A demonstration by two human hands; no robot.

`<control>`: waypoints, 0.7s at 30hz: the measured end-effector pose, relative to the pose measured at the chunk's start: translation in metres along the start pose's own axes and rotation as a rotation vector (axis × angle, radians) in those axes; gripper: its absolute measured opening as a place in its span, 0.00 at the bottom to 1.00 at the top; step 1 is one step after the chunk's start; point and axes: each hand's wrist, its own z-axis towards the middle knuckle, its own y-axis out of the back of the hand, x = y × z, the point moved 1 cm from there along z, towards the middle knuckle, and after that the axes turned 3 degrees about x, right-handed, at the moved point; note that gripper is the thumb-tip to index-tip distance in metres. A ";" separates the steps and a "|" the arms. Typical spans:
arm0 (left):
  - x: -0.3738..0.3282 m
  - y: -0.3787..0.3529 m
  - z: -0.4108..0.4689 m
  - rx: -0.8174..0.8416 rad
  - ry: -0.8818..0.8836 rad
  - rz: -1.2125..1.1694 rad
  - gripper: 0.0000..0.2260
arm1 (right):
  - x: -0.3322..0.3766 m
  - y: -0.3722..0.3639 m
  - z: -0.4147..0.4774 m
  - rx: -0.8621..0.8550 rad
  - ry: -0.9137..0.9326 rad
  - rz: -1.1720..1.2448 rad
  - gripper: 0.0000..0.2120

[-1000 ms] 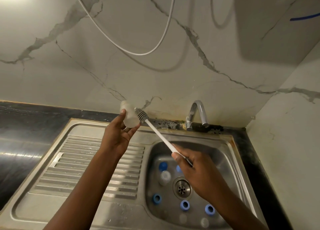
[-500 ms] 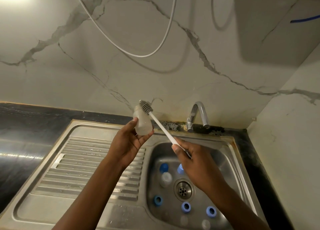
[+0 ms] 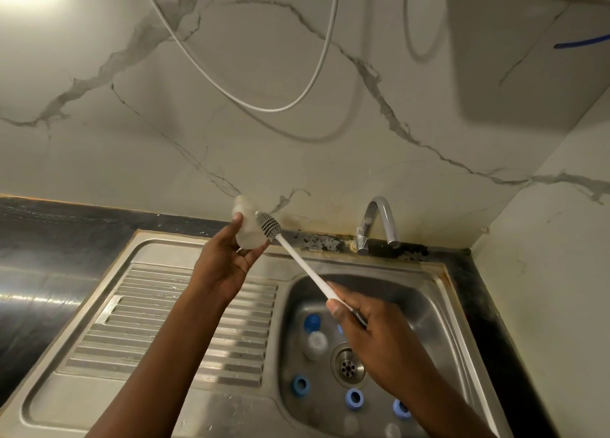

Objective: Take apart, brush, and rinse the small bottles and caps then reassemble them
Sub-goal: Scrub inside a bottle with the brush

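My left hand (image 3: 224, 266) grips a small clear bottle (image 3: 246, 228) above the back of the draining board, its neck pointing up and to the left. My right hand (image 3: 366, 335) grips the white handle of a bottle brush (image 3: 298, 261) over the sink basin. The grey bristle head (image 3: 268, 225) lies against the right side of the bottle, outside it. Down in the basin lie several blue caps (image 3: 355, 398) and a small clear bottle (image 3: 316, 343) with a blue cap (image 3: 312, 322) beside it.
The steel sink (image 3: 429, 292) has a ribbed draining board (image 3: 158, 325) on the left and a drain (image 3: 348, 366) in the middle of the basin. A chrome tap (image 3: 376, 223) stands at the back. Black counter runs to the left; a white hose hangs on the marble wall.
The bottle and brush head have shifted up and left a little since half a second ago, and the bristles now lie lower against the bottle's side. The right hand stays over the basin.
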 end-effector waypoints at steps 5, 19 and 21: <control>-0.003 -0.001 -0.001 0.039 0.015 -0.083 0.21 | 0.001 -0.001 -0.003 -0.012 -0.021 0.042 0.22; 0.023 -0.002 -0.017 0.183 0.142 0.010 0.24 | 0.011 0.005 0.025 -0.046 -0.034 -0.023 0.19; 0.022 -0.005 -0.018 0.140 0.113 0.097 0.26 | 0.009 0.004 0.025 -0.053 -0.028 -0.024 0.18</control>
